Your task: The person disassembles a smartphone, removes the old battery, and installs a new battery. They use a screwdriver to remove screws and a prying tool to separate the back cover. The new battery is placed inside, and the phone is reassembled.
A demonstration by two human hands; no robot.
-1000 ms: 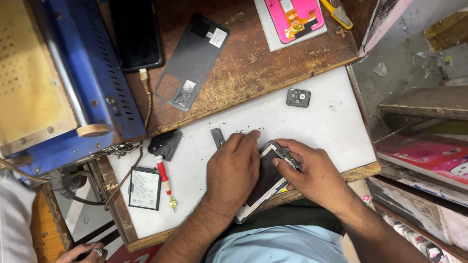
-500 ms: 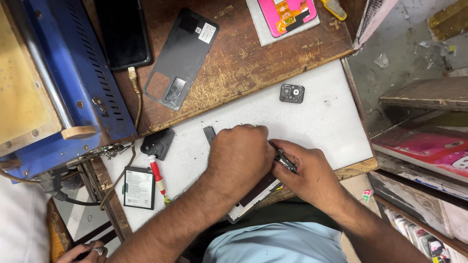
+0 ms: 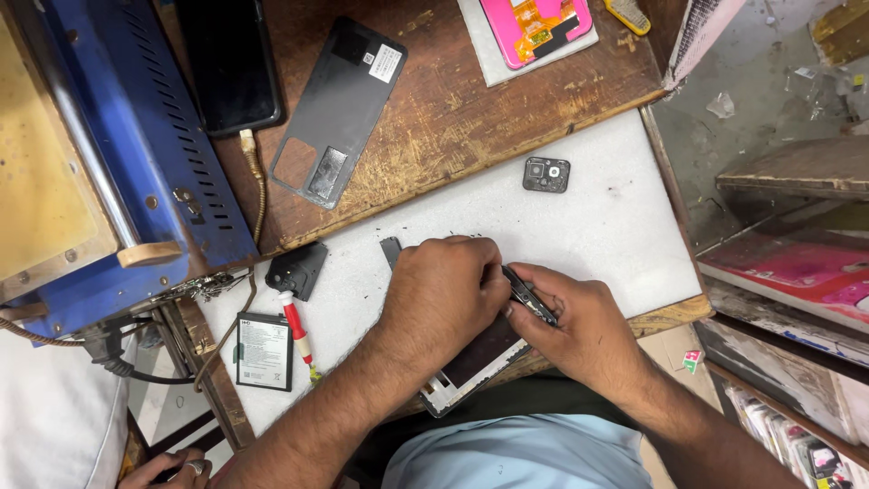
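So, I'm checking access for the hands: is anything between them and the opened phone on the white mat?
Nothing visible. The left hand rests directly on the opened phone, and the right hand holds a thin dark tool at its upper edge.

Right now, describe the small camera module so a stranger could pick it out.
Start at the white mat on the wooden bench. Above the right hand, the small camera module lies alone: a dark, rounded square with a round lens, far smaller than the grey back cover.
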